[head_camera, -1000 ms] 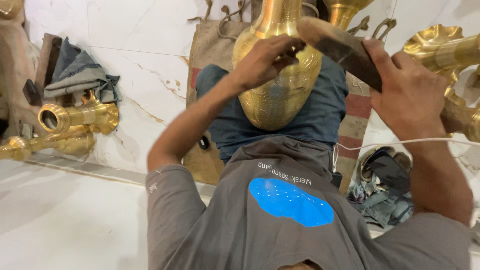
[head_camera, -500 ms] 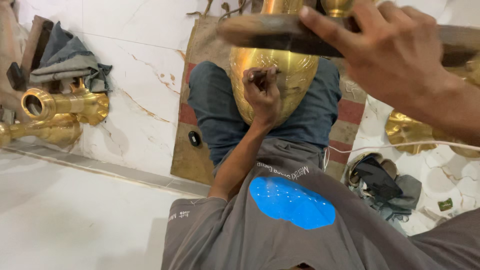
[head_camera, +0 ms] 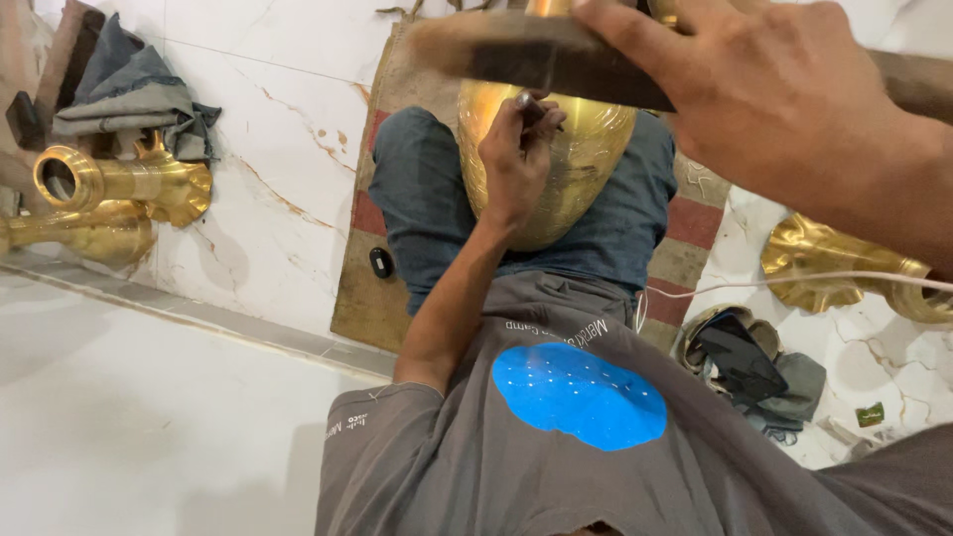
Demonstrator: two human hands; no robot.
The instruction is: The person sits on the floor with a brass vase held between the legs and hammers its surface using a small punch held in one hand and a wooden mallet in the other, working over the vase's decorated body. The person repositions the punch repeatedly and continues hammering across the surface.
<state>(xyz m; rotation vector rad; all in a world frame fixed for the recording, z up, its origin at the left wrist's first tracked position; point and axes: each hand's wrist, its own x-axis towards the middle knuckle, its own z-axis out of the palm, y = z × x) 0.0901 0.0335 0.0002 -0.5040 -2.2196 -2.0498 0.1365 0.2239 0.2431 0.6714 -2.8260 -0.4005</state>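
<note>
Gripping a small dark punch-like tool [head_camera: 536, 107] in pinched fingers, the left hand [head_camera: 516, 159] rests on the shoulder of the brass vase [head_camera: 546, 164], which lies cradled between the person's jean-clad knees on a burlap mat [head_camera: 367, 298]; the tool's tip meets the metal near the top of the frame. The right hand [head_camera: 774, 94] is closed around a dark wooden mallet [head_camera: 536, 60], now held level directly above the left hand — very near the tool's head, though whether it touches cannot be told through the blur.

A second ago the mallet was tilted up and away to the right, and the left hand sat higher on the vase; half a second ago the mallet had swung across the top of the view; now it sits lower and closer to the tool, so I judge this to be the bottom of a strike — one blow in a run of chasing or embossing work on the brass surface. The left hand has stayed on much the same patch between the last two frames, which suggests the pattern is being worked slowly along.

Off to the left lie two brass horn-shaped pieces [head_camera: 119, 199] beside a heap of grey cloth [head_camera: 129, 94]; to the right, another brass piece [head_camera: 844, 263], a white cable [head_camera: 794, 283], and a dark phone [head_camera: 740, 352] on cloth.
</note>
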